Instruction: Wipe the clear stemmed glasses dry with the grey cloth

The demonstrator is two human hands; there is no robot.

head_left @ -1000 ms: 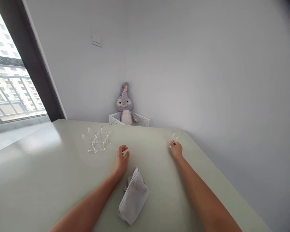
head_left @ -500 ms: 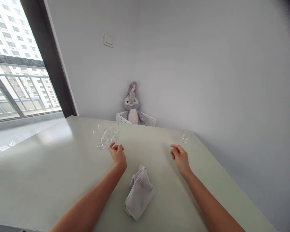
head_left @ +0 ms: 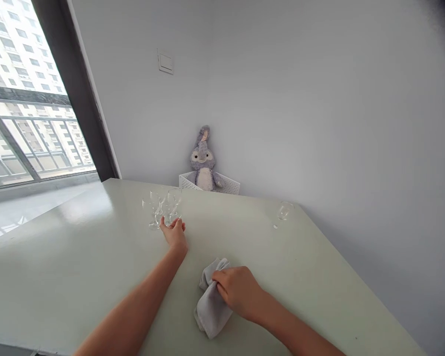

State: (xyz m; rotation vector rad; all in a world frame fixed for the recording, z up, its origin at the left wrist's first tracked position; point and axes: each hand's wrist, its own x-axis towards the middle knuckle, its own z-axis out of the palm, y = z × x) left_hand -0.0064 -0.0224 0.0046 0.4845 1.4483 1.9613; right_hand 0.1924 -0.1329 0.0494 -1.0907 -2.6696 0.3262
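Observation:
Several clear stemmed glasses (head_left: 155, 203) stand close together at the left of the table. My left hand (head_left: 175, 232) is right at their near side, thumb and fingers apart; whether it touches a glass is hard to tell, but it holds nothing visible. A light grey cloth (head_left: 213, 309) lies crumpled near the front middle. My right hand (head_left: 239, 291) pinches the upper part of this cloth between thumb and fingers. Far to the right, one more clear glass (head_left: 283, 211) is on the table, a small white spot in front of it.
Behind the table's far edge, a grey plush rabbit (head_left: 203, 160) sits in a white perforated basket (head_left: 230, 185). Walls meet behind it. A window (head_left: 25, 143) with a dark frame is at the left. The pale green table (head_left: 96, 257) spans the foreground.
My right hand has moved left and toward me from near the single glass and taken hold of the cloth, whose top is now bunched. My left hand has shifted slightly left, its fingers wider apart.

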